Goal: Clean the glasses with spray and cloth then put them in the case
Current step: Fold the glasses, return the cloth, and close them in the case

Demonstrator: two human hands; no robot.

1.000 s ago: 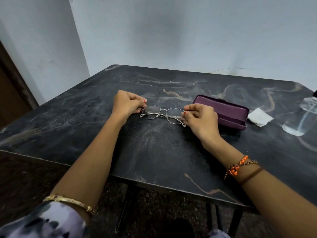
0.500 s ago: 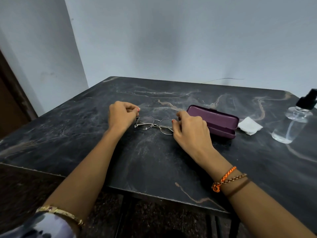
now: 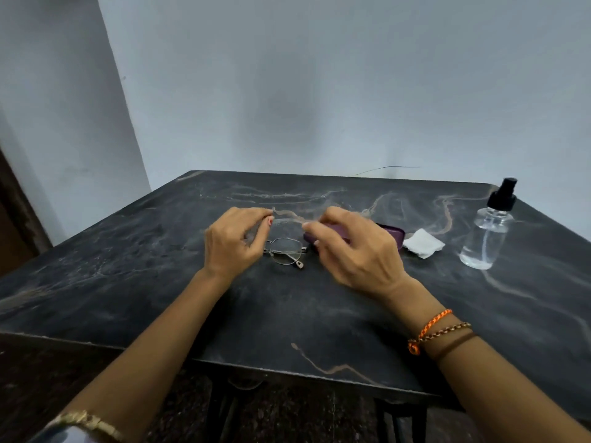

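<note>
The thin silver metal-framed glasses [image 3: 285,251] lie on the black marbled table [image 3: 134,282], between the two hands, at the centre of the tabletop. One clear lens and its nose pad are visible; the rest of the frame is hidden behind the hands or blurred.

Handling judgement: the glasses are light, with a slender frame that bends easily and lenses that smear and scratch. Take hold at the rim edges or the temple hinges, never on the lens faces.

The left hand [image 3: 235,243] sits at 9 o'clock of the glasses, fingers curled narrow and pinched at the fingertips. The right hand [image 3: 355,251] sits at 3 o'clock, fingers loosely spread. Both are motion-blurred; whether either grips a temple arm cannot be determined.

At 2 o'clock of the glasses, partly hidden by the right hand, lies the closed purple hard-shell case [image 3: 388,233]. Just beyond it at 3 o'clock rests the folded white cloth [image 3: 422,243], touching or nearly touching the case. Further out at 3 o'clock stands the clear plastic spray bottle with black pump [image 3: 487,233], upright and well apart from the glasses.
</note>
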